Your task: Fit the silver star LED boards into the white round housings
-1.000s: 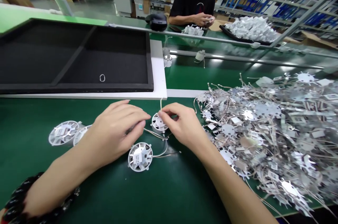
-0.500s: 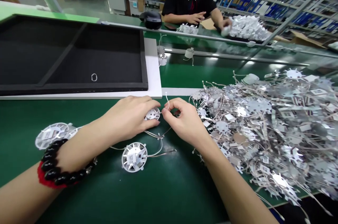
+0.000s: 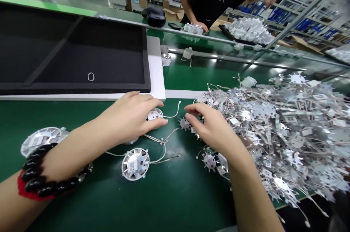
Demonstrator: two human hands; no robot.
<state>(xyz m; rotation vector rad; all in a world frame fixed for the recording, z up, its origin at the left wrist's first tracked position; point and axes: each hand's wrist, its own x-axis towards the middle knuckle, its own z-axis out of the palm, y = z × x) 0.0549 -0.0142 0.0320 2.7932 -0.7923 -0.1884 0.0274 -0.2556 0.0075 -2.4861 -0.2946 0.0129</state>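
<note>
My left hand (image 3: 133, 117), wearing a black bead bracelet and a red band, curls its thumb and fingers round a white spoked round part (image 3: 155, 114). A thin white lead (image 3: 175, 112) runs from that part to the right and bends up to a small connector. My right hand (image 3: 209, 121) is open beside the pile, thumb and fingers apart. Below its thumb lies a small star-shaped metal plate (image 3: 184, 123). Nearer me rests another spoked round part (image 3: 135, 164) with a wired plate in it. A further round part (image 3: 41, 140) sits partly behind my left wrist.
A large heap of wired star-shaped plates (image 3: 295, 133) covers the right side. A black tray (image 3: 117, 61) on a white board (image 3: 157, 64) stands at the back left. Beyond the rail (image 3: 218, 39), a person in black leans near a white heap (image 3: 247, 30).
My right hand has let go of the white lead and moved right toward the pile. My left hand stays round its part. The person opposite has leaned over and raised one arm.
</note>
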